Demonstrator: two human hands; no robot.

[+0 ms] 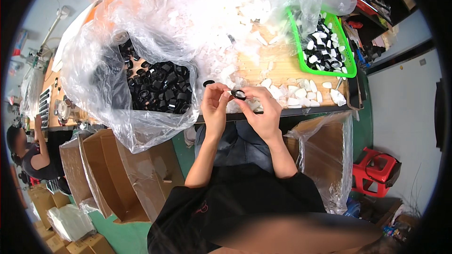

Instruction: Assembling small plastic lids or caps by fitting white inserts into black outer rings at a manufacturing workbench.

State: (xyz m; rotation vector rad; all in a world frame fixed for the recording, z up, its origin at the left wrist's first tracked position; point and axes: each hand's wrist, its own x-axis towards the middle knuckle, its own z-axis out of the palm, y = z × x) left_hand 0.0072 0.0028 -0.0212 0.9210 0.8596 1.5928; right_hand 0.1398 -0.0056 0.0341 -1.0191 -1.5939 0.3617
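Close above the table's front edge, my two hands meet at a small black ring-shaped part with a pale opening. My left hand is closed in a pinch at the ring's left side, where a bit of white shows by the fingertips. Thumb and fingers of my right hand pinch the ring from the right. A loose black ring lies just beyond my left hand. Right of my hands, several white oval pieces are scattered along the table edge.
A clear plastic bag holding black ring parts stands left. Back right is a green basket of black and white parts. White pieces and plastic film cover the back. Cardboard boxes, a red stool and a co-worker are around.
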